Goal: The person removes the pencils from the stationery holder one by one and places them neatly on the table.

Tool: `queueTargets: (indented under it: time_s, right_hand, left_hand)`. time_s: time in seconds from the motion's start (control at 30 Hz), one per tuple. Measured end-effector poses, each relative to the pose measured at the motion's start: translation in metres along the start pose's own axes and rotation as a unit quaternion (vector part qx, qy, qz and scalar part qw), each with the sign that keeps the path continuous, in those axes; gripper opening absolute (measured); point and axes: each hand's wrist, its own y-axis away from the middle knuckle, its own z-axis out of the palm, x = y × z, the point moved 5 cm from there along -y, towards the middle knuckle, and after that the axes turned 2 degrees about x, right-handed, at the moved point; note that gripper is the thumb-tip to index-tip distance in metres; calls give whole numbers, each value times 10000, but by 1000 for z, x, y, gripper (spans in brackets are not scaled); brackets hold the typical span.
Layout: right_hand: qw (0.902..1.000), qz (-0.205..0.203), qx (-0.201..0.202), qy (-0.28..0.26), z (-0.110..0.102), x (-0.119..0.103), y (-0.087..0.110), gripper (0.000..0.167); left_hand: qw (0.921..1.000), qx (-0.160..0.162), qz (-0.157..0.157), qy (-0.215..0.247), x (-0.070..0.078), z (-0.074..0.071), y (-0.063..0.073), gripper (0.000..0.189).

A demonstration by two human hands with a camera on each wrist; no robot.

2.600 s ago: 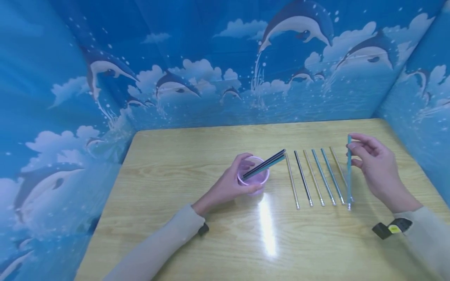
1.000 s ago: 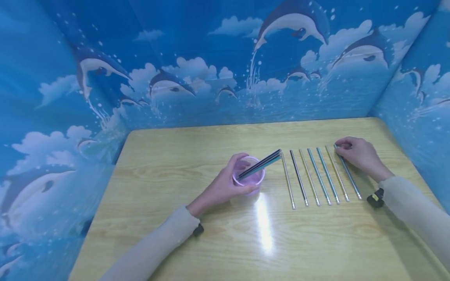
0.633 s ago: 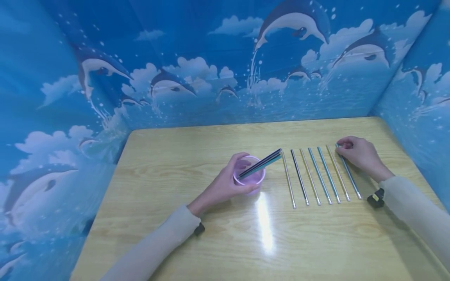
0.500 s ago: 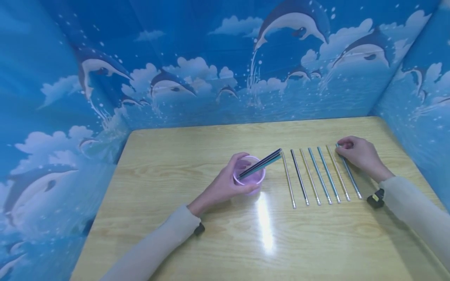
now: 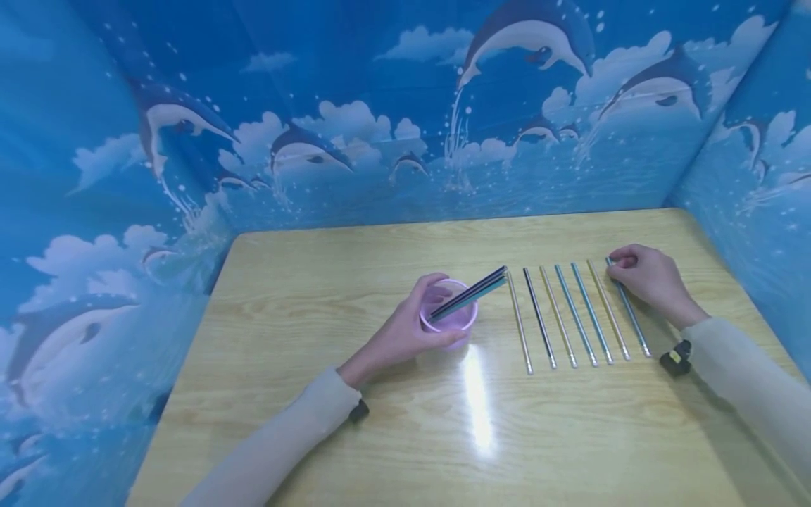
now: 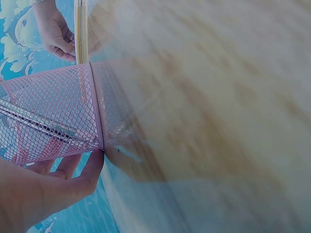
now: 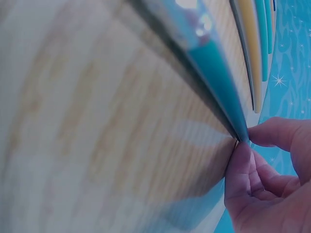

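Observation:
My left hand [image 5: 408,332] grips a pink mesh pencil cup [image 5: 476,315], its thumb and fingers round the side. Dark and teal pencils [image 5: 472,293] lean to the right inside it, over the rim. In the left wrist view, fingertips press near the base of the cup [image 6: 53,87]. At the right end of a row, a teal pencil [image 5: 629,310] lies flat on the table with its eraser end towards me. My right hand [image 5: 649,278] pinches its far end between thumb and finger, as the right wrist view shows on the teal pencil [image 7: 216,68].
Several more pencils lie roughly parallel between cup and right hand: a pale gold pencil [image 5: 520,324], a black pencil [image 5: 541,318], yellow and teal ones. The wooden table [image 5: 317,296] meets a blue dolphin-printed backdrop [image 5: 380,183] at its far and side edges.
The right hand held the teal pencil nearly upright at first, then laid it down at the row's right end. For the last second both hands have stayed almost still.

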Motion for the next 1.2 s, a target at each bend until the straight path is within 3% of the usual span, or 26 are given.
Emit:
queueTargets:
  time_s: [0.3,0.57,0.77,0.93,1.2]
  right_hand:
    - [9997,53,193,160,-4,-4,7,55]
    - [9967,-19,750,-317,-4,-19,24,52]
    - [9877,-63,1265,-916,-3,-40,43,47]
    - [9738,-320,1651,-1531,-1,-65,60,39]
    - [9610,-898,1440,-2185,20,-108,83,31]
  left_hand:
    - [10000,-8,19,25,-1,0,-1,99]
    - [10000,-14,14,37,0,0,-1,98]
    - [10000,-24,10,23,0,1,-1,99]
    - [10000,-47,29,20,0,1,-1,100]
    - [10000,-38,33,55,0,0,2,99]
